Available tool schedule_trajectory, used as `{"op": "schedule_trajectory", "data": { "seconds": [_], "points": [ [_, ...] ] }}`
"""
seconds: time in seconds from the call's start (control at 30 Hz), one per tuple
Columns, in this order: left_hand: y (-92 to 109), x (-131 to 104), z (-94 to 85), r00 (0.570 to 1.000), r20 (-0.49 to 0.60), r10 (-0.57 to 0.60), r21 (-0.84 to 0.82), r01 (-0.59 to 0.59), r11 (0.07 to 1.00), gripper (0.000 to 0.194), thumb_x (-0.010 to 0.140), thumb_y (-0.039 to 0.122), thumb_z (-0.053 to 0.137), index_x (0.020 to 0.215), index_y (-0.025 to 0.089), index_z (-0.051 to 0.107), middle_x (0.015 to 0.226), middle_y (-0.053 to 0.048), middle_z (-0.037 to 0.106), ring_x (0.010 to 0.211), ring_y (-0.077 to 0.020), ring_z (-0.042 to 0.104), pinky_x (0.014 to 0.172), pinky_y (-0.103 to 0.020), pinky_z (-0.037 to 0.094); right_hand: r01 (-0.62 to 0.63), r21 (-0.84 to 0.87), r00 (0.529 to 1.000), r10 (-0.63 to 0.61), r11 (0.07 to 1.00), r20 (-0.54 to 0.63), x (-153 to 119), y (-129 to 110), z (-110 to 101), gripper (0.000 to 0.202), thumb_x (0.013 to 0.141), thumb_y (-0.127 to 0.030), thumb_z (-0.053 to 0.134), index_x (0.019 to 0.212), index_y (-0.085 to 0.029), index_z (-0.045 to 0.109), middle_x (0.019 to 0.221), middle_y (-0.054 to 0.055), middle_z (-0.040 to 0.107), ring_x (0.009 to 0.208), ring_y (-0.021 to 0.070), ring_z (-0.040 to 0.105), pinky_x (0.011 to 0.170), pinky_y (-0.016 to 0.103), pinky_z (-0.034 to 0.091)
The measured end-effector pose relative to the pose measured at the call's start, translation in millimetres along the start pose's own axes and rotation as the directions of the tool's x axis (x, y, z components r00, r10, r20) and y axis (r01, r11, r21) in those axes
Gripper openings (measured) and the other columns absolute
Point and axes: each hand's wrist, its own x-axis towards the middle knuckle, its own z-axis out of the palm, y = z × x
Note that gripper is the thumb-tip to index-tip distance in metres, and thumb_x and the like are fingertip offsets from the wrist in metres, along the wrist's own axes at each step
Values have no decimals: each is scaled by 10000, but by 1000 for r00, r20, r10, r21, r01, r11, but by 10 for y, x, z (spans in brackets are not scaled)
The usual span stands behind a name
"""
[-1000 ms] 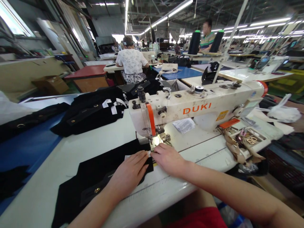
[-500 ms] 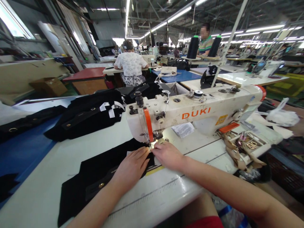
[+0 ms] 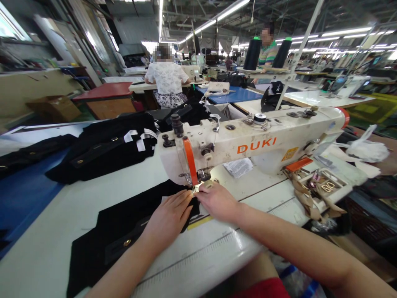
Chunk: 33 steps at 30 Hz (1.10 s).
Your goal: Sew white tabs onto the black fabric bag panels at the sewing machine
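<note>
A black fabric piece with a gold eyelet lies across the bed of a white sewing machine with an orange finger guard. My left hand rests flat on this fabric, fingers stretched toward the needle. Close by on the right, my right hand has its fingers bent and pressed together at the fabric's edge beside the presser foot. Both sets of fingertips nearly meet under the lit needle area, at a small pale bit. The exact grip of the right fingertips is hidden.
Black pieces with white tabs are piled at the left. A parts tray with gold buckles and tan straps sits at the right, near a white plastic bag. Ahead, a person sits at another machine; another person stands farther back.
The view has shifted slightly, so the machine head and fabric appear a little farther left. Both hands keep nearly the same place by the needle.
</note>
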Motion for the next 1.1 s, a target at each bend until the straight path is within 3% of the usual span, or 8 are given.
{"op": "schedule_trajectory", "data": {
  "seconds": [0.33, 0.63, 0.8, 0.97, 1.1],
  "points": [
    [-21, 8, 7, 999, 33, -27, -17, 28, 999, 383, 979, 306, 378, 1224, 144, 623, 1212, -108, 678, 1154, -227, 611, 995, -395, 503, -9, 16, 1000, 9, 1000, 9, -19, 3, 63, 156, 939, -150, 507, 989, -131, 653, 944, 83, 638, 929, 225, 536, 863, 349, 422],
    [-148, 123, 87, 998, 27, -52, 18, 51, 999, 394, 968, 302, 381, 1149, 91, 660, 1148, -162, 697, 1073, -288, 652, 926, -457, 539, -31, 2, 999, 31, 1000, -28, -28, 21, 103, 139, 934, -163, 525, 873, -138, 647, 872, 72, 629, 876, 217, 519, 821, 336, 416],
    [-161, 74, 85, 994, 36, -99, 3, 99, 995, 382, 964, 320, 385, 1150, 138, 665, 1165, -140, 695, 1096, -269, 644, 944, -443, 527, -72, 45, 996, 75, 996, -58, -81, -7, 29, 138, 916, -139, 535, 885, -145, 669, 865, 80, 638, 865, 213, 520, 799, 335, 414],
    [-40, -218, -101, 983, 101, -152, 22, 151, 988, 382, 958, 324, 407, 1239, 167, 612, 1262, -101, 653, 1175, -228, 602, 979, -410, 506, -30, 86, 990, 42, 996, -136, -133, -46, 1, 161, 895, -117, 526, 905, -152, 682, 832, 74, 628, 799, 199, 505, 744, 323, 423],
    [120, -465, -442, 986, 45, -163, 136, 155, 978, 473, 938, 366, 451, 1357, 150, 493, 1407, -122, 531, 1316, -273, 472, 1054, -500, 423, 6, 118, 978, 18, 993, -207, -177, -73, 17, 172, 898, -115, 521, 923, -149, 687, 848, 75, 634, 805, 194, 511, 746, 316, 434]
  ]
}}
